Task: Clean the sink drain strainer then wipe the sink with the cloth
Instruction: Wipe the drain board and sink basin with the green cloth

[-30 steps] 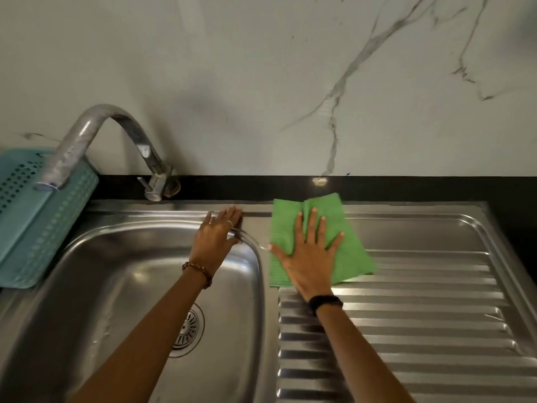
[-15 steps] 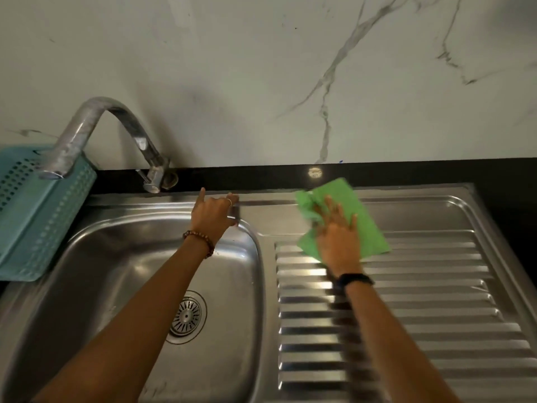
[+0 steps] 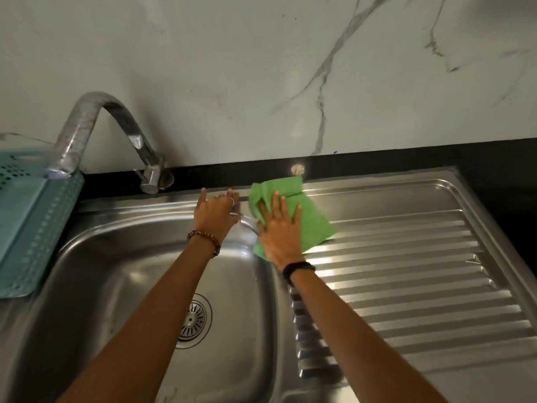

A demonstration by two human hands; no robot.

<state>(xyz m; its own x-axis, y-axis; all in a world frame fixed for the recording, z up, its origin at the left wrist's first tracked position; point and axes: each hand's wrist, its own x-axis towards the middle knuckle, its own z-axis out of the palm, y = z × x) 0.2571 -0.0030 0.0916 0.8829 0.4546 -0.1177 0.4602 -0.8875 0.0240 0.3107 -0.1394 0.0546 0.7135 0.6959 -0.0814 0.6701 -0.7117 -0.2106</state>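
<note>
A stainless steel sink [image 3: 122, 257] fills the lower left, with its round drain strainer [image 3: 193, 319] seated in the basin floor, partly hidden by my left forearm. My right hand [image 3: 280, 231] presses flat on a green cloth [image 3: 315, 222], which lies crumpled on the sink's top ledge between the basin and the ribbed drainboard [image 3: 406, 271]. My left hand [image 3: 216, 212] rests on the back rim of the basin, fingers spread, holding nothing.
A curved metal faucet [image 3: 96, 135] arches over the left of the basin. A teal perforated basket [image 3: 32, 228] sits at the left edge. A black counter strip [image 3: 377, 159] and a marble wall [image 3: 261, 68] run behind the sink.
My right hand has slid the green cloth left, from the drainboard's back corner toward the basin rim, and the cloth has bunched up. My left hand stays on the rim.
</note>
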